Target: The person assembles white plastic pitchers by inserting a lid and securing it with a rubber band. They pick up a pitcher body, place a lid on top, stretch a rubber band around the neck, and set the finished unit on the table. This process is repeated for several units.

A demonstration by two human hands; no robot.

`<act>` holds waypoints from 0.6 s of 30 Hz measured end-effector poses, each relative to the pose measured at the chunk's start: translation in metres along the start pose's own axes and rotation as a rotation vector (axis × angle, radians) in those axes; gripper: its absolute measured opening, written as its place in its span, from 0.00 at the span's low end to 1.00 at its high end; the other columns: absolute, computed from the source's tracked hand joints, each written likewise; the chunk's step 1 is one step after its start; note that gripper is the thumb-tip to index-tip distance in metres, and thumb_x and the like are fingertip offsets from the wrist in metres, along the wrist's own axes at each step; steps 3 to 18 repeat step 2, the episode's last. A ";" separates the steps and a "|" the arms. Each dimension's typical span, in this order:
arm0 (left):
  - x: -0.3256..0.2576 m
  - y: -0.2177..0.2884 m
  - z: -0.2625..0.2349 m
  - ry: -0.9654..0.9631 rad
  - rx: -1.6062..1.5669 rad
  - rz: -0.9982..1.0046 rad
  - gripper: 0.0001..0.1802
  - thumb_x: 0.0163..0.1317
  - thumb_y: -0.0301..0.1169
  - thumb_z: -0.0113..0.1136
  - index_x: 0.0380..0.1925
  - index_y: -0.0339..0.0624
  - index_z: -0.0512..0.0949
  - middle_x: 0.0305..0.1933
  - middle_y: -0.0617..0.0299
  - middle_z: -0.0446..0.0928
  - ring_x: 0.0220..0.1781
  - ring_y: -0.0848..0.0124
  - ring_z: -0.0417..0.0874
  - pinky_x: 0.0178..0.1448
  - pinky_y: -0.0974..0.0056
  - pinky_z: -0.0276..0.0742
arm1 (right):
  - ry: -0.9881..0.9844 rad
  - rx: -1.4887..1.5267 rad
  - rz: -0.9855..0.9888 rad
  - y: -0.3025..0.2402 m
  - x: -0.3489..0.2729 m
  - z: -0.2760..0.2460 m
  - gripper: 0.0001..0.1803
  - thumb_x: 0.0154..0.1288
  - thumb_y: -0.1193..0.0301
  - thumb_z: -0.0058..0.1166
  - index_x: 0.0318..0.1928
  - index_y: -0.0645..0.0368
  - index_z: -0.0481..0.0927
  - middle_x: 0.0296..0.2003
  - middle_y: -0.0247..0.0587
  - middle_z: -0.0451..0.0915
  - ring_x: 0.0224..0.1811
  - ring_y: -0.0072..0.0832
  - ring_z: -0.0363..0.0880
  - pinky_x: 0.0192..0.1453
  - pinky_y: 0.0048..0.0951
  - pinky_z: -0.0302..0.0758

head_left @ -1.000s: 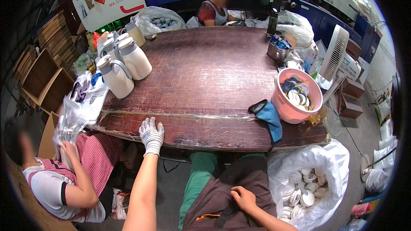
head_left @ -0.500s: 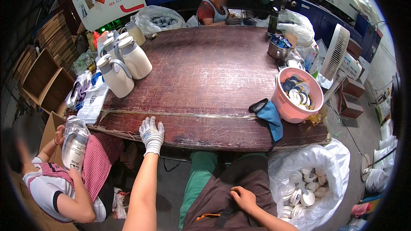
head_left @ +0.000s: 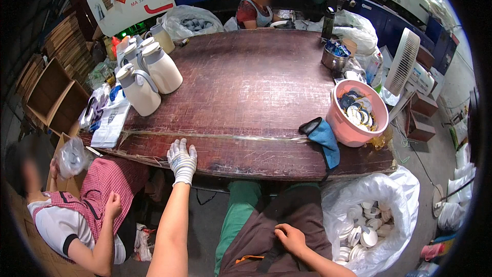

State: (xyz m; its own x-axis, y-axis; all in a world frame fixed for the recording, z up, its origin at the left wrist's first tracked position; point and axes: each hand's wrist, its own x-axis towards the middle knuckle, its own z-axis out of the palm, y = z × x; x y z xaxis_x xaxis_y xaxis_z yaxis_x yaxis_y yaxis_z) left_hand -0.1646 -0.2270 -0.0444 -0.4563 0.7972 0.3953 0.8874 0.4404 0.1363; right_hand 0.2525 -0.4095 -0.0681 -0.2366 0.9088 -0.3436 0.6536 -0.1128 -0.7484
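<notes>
My left hand (head_left: 182,160), in a white knitted glove with grey stripes, rests on the near edge of the dark red wooden table (head_left: 246,82). Its fingers are apart and it holds nothing. Bare, my right hand (head_left: 291,238) lies on the brown apron (head_left: 266,220) over my lap, fingers loosely bent, with no object seen in it. To its right stands a clear plastic bag (head_left: 405,195) of round white lids (head_left: 368,237). On the table's near right lie a blue cloth (head_left: 324,142) and a pink bucket (head_left: 357,134) holding dark and white round pieces.
Several white jugs (head_left: 139,97) stand at the table's left. A co-worker (head_left: 72,220) at left holds a plastic-wrapped item (head_left: 73,158); another person (head_left: 253,10) sits at the far edge. A fan (head_left: 402,61), metal pot (head_left: 334,60) and dark bottle (head_left: 328,24) are at right.
The left co-worker has swung the wrapped item further left, and their other hand has come off it. The far person now has something pale at their hands. My hands stay nearly still.
</notes>
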 end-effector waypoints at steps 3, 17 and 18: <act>0.000 0.001 0.000 -0.009 -0.002 -0.004 0.28 0.67 0.49 0.51 0.61 0.48 0.73 0.68 0.52 0.70 0.72 0.56 0.65 0.75 0.49 0.53 | -0.012 -0.002 0.012 0.001 0.001 0.000 0.18 0.65 0.55 0.55 0.50 0.50 0.82 0.43 0.40 0.85 0.45 0.38 0.84 0.51 0.34 0.77; 0.000 0.001 0.000 -0.009 -0.002 -0.004 0.28 0.67 0.49 0.51 0.61 0.48 0.73 0.68 0.52 0.70 0.72 0.56 0.65 0.75 0.49 0.53 | -0.012 -0.002 0.012 0.001 0.001 0.000 0.18 0.65 0.55 0.55 0.50 0.50 0.82 0.43 0.40 0.85 0.45 0.38 0.84 0.51 0.34 0.77; 0.000 0.001 0.000 -0.009 -0.002 -0.004 0.28 0.67 0.49 0.51 0.61 0.48 0.73 0.68 0.52 0.70 0.72 0.56 0.65 0.75 0.49 0.53 | -0.012 -0.002 0.012 0.001 0.001 0.000 0.18 0.65 0.55 0.55 0.50 0.50 0.82 0.43 0.40 0.85 0.45 0.38 0.84 0.51 0.34 0.77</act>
